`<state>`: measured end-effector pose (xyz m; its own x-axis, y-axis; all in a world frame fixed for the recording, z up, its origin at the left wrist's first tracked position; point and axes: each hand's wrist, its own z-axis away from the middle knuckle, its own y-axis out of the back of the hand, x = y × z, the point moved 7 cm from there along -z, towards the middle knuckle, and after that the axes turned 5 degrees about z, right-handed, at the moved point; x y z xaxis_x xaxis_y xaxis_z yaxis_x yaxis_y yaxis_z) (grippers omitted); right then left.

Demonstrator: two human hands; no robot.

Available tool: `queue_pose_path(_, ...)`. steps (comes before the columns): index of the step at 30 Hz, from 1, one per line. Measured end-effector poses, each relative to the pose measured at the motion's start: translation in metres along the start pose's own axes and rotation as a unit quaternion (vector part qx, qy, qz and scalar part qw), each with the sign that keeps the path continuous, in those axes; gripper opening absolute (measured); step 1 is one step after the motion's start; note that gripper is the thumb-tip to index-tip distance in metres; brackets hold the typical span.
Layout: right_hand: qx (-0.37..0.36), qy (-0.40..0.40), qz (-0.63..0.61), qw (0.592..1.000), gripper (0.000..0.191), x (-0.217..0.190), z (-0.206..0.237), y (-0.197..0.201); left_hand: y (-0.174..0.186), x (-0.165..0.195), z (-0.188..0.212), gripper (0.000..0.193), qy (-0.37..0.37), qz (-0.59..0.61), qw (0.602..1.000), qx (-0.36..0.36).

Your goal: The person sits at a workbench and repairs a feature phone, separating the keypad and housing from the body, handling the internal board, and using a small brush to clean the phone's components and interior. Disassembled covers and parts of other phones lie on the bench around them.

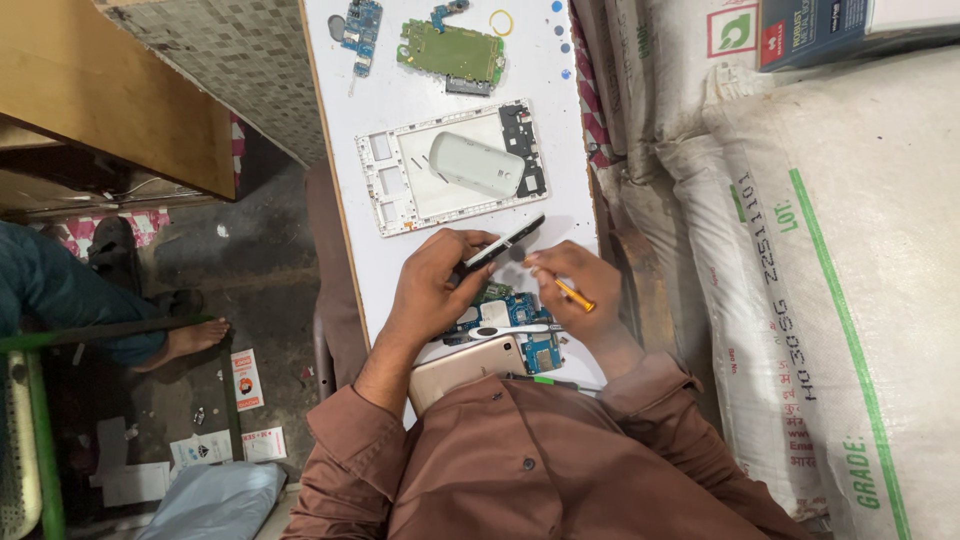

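My left hand (pixel 435 285) grips a thin black phone part (pixel 505 243), held tilted above the white table (pixel 400 100). My right hand (pixel 575 285) holds a small orange-handled screwdriver (pixel 575 295), its tip near the black part. Below my hands lie a blue circuit board (pixel 520 330), a white toothbrush (pixel 515 329) across it, and a gold phone back (pixel 465 368) close to my chest.
Further up the table lie a white tablet frame (pixel 395 190) with a white phone cover (pixel 477 164) in it, a green board (pixel 450 52), a blue board (pixel 360 28) and a yellow ring (pixel 500 22). White sacks (pixel 820 250) stand at the right. Another person's foot (pixel 190 340) rests at the left.
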<state>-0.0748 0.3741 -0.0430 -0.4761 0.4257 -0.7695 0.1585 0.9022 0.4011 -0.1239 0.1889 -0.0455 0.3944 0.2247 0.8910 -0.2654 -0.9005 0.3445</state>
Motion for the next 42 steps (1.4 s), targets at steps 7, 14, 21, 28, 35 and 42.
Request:
queue_pose_path(7, 0.028, -0.032, -0.018, 0.999, 0.014, 0.007, 0.003, 0.004, 0.0, 0.006, -0.001, 0.019, -0.033, -0.013, 0.999, -0.011)
queue_pose_path(14, -0.003, -0.016, -0.011, 1.0, 0.015, 0.01, 0.006, -0.002, 0.001, 0.007, -0.002, 0.022, -0.032, -0.002, 0.999, -0.005)
queue_pose_path(21, -0.008, -0.05, -0.008, 0.999, 0.013, 0.019, 0.01, -0.003, 0.001, 0.011, -0.005, 0.025, -0.036, -0.009, 0.999, -0.005)
queue_pose_path(28, 0.07, -0.14, -0.074, 0.985, 0.014, 0.031, 0.012, 0.005, 0.0, 0.013, -0.006, 0.024, -0.044, -0.013, 0.999, -0.009)
queue_pose_path(35, 0.065, -0.102, -0.035, 0.992, 0.014, 0.023, 0.008, 0.005, -0.001, 0.005, -0.005, 0.019, 0.007, 0.003, 1.0, -0.012)
queue_pose_path(42, -0.011, 0.048, 0.02, 0.999, 0.014, 0.002, 0.007, -0.005, 0.0, 0.006, -0.006, 0.02, -0.014, -0.005, 1.0, -0.012)
